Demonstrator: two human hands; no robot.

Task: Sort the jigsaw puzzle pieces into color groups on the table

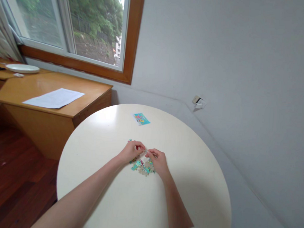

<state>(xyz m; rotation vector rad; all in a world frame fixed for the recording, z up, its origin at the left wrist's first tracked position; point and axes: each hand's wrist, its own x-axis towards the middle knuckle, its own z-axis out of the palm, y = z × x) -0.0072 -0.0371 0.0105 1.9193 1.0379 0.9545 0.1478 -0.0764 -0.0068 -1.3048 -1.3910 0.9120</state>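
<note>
Both hands meet over a small heap of jigsaw puzzle pieces (143,167) on a round white table (188,186). The heap mixes teal printed faces with pale grey backs. My left hand (133,151) pinches a small puzzle piece (145,151) between thumb and fingers. From the other side, the fingertips of my right hand (158,160) close on the same spot, apparently on that piece too. Just past my left hand a teal piece (130,140) shows, and others are partly hidden beneath that hand. Farther back lies a teal picture card (141,119) with colourful cartoon figures.
A wooden desk (96,89) stands to the left, with a white sheet of paper (55,98) and a white round plate (23,69) on it. Behind the table is a white wall with a socket (199,101). A wood-framed window (131,57) is at upper left.
</note>
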